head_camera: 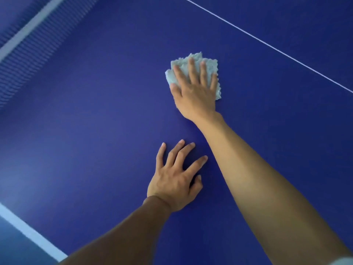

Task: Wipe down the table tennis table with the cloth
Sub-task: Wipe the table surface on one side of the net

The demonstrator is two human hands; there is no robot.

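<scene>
The pale cloth (193, 73) lies folded on the blue table (95, 121), mid-surface, left of the thin white line (267, 44). The right hand (194, 92) presses it flat with straight fingers; unpinched, it could slip out or bunch. The left hand (175, 180) braces nearer, fingers spread, grasping nothing; the net (24, 60) stands far left

No readable text, labels, brand marks or nos. in view. Only markings are plain white painted lines on the blue bench (95, 121), no lettering on them: a thin white line (267, 44) up and to the right of the cloth (209, 64), and a wide white band (28, 232) far down-left of the cloth at the bench edge. The cloth itself shows no tag or print.
</scene>
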